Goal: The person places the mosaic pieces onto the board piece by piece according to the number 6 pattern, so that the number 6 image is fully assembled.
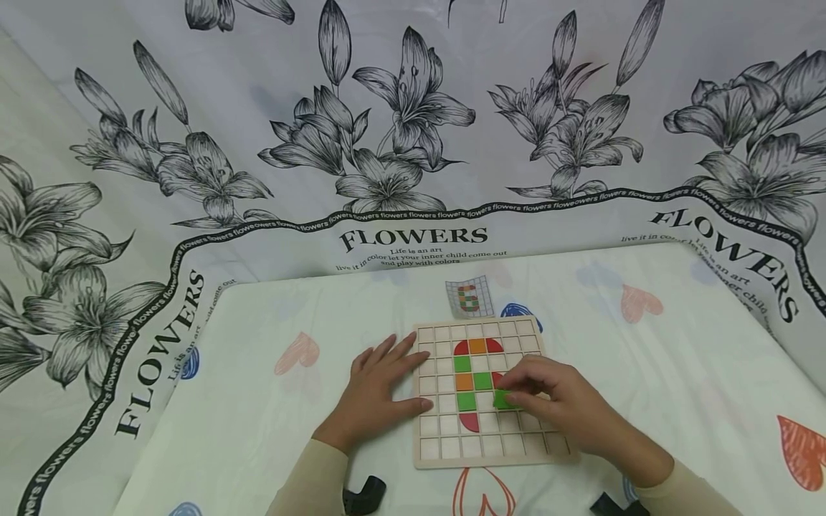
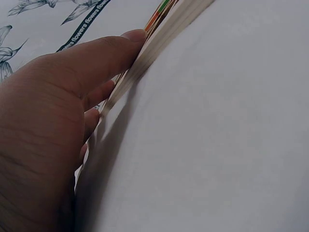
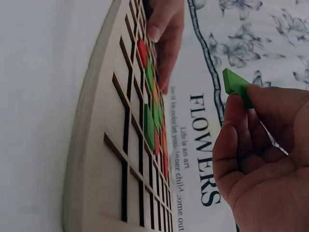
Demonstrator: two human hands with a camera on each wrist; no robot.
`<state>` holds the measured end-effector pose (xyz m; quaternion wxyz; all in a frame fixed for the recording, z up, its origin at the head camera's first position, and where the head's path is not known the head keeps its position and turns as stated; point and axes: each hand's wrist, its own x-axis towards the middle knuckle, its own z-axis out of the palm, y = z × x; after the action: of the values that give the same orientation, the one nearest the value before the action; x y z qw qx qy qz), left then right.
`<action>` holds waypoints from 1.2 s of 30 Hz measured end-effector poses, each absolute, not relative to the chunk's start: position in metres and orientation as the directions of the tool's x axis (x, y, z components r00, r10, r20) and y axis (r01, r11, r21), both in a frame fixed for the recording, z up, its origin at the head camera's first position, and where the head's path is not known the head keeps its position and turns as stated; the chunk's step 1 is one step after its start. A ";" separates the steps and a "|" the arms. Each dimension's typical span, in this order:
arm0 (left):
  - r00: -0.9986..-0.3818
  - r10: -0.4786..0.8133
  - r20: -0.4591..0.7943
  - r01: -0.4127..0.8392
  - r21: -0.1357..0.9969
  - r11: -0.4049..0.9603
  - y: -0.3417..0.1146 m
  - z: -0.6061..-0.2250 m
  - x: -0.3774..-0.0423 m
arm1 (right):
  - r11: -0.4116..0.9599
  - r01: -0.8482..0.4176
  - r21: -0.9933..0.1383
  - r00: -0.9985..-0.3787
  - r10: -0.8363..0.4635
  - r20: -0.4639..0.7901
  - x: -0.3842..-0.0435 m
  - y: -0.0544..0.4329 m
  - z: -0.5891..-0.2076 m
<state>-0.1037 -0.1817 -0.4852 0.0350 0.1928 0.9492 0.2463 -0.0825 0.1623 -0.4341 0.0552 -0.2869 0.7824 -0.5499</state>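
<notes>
A wooden grid board point(image 1: 448, 448) lies on the cloth, holding red, orange and green tiles in some of its squares. My right hand point(image 1: 558, 401) is over the board's right part and pinches a green tile point(image 3: 235, 83) between thumb and fingertips, raised above the grid in the right wrist view. Below those fingers, another green tile point(image 3: 149, 128) sits in the grid beside a red piece. My left hand point(image 1: 377, 394) rests at the board's left edge with fingers spread, its thumb point(image 2: 133, 38) touching the rim.
Just beyond the board lies a small printed card point(image 1: 470, 297) with a coloured grid pattern. A flower-printed cloth point(image 1: 413, 244) runs behind the pale heart-patterned cover point(image 1: 361, 301). Black straps point(image 1: 366, 496) show near both wrists.
</notes>
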 end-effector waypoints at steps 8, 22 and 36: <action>-0.922 0.386 0.024 0.348 0.484 0.803 -0.181 -0.485 -0.104 | 0.282 -0.327 -0.902 -0.846 -0.513 0.146 -0.080 0.157 -0.449; -0.920 0.392 0.030 0.354 0.493 0.794 -0.182 -0.483 -0.105 | 0.350 -0.328 -0.877 -0.817 -0.572 0.078 -0.077 0.150 -0.463; -0.921 0.390 0.017 0.347 0.493 0.798 -0.182 -0.485 -0.106 | 0.359 -0.382 -0.852 -0.803 -0.586 0.113 -0.079 0.152 -0.465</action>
<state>-0.1059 -0.1823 -0.4845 0.0427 0.1948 0.9471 0.2513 -0.0792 0.1517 -0.4653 0.1055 -0.2958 0.8174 -0.4828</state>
